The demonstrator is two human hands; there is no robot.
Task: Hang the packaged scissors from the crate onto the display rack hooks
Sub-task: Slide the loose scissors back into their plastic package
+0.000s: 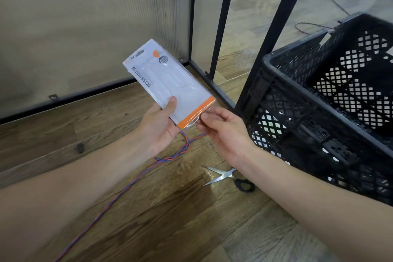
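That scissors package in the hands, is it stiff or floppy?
Probably fairly stiff: the scissors package stays flat though held only at its orange end. Its glossy plastic front may be slippery. It seems light, since fingertips of the right hand suffice.

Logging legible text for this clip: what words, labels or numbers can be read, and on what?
"SCISSORS": printed along the white package, reading upside down in this view.
Round badge and small marks near the package's hang hole: too blurred to read.
Black crate, loose scissors on the floor: no readable text.
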